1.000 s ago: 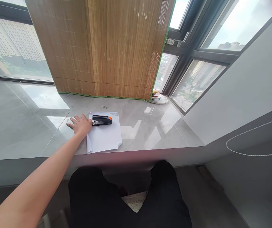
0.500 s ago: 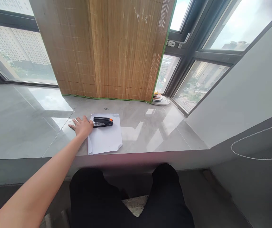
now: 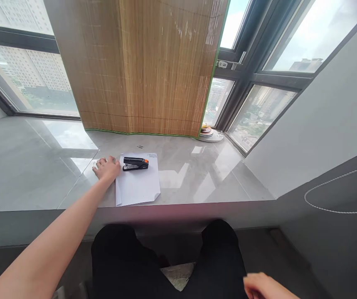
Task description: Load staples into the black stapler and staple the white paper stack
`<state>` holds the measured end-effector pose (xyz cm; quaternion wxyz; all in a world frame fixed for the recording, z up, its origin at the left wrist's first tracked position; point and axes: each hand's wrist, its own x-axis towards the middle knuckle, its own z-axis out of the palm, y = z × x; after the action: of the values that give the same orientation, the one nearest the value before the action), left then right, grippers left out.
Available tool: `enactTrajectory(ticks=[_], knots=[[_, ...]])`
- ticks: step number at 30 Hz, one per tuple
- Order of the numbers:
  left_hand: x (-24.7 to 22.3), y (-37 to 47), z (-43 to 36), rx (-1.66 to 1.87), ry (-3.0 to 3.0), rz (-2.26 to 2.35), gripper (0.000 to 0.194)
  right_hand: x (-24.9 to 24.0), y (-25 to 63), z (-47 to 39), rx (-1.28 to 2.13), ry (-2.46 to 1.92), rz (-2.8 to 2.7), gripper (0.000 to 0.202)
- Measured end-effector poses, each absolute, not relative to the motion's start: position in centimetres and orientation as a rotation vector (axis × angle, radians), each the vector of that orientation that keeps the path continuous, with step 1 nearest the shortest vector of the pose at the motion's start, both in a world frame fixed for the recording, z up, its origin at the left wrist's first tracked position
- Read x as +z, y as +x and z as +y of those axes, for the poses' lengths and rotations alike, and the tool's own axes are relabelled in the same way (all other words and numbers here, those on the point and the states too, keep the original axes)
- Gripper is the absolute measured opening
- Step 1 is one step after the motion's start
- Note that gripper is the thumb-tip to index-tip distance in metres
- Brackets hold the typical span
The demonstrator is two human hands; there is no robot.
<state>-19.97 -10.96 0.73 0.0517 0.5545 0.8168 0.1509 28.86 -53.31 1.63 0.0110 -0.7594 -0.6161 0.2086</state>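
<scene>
On the window ledge lies a stack of white paper, with curled lower corners. Resting on its upper part is a black stapler with an orange patch at its right end. My left hand is at the left edge of the paper, open, its fingers apart over the ledge and just left of the stapler. At the lower right, my right hand shows in part beside my right knee. Its fingers bend downward and are partly cut off by the frame, so I cannot tell whether they are closed.
Several small dark staples lie behind the paper on the tiled ledge. A bamboo blind hangs down to the ledge. Stacked plates stand in the window corner. At the right hangs a looped cord.
My right hand has come into view at the lower right. My left hand has shifted slightly away from the stapler, whose left end is now fully visible. The whole view has dipped a little.
</scene>
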Motion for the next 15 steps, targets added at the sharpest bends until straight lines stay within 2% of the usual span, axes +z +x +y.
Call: enactTrajectory(ticks=[2, 5, 7, 12, 13, 15], knots=[[1.1, -21.5, -11.5, 0.393, 1.779, 2.378, 0.058, 2.1, 27.0, -48.1, 0.844, -2.053, -2.06, 0.023], [1.0, -23.4, -13.3, 0.363, 1.895, 2.33, 0.06, 3.0, 20.7, -38.1, 0.656, -1.595, -2.11, 0.007], [0.6, -23.7, -14.7, 0.385, 1.769, 2.485, 0.063, 3.4, 14.9, -30.9, 0.537, -1.368, -2.095, 0.011], [0.1, -23.0, -16.1, 0.378, 1.67, 2.573, 0.066, 3.6, 3.0, -16.1, 0.474, -1.232, -2.1, 0.055], [0.1, -22.9, -16.1, 0.389, 1.688, 2.577, 0.065, 3.5, 1.9, -14.3, 0.523, -1.242, -2.115, 0.055], [0.2, -22.8, -16.0, 0.406, 1.706, 2.604, 0.063, 3.0, 1.2, -12.1, 0.63, -1.276, -2.174, 0.04]])
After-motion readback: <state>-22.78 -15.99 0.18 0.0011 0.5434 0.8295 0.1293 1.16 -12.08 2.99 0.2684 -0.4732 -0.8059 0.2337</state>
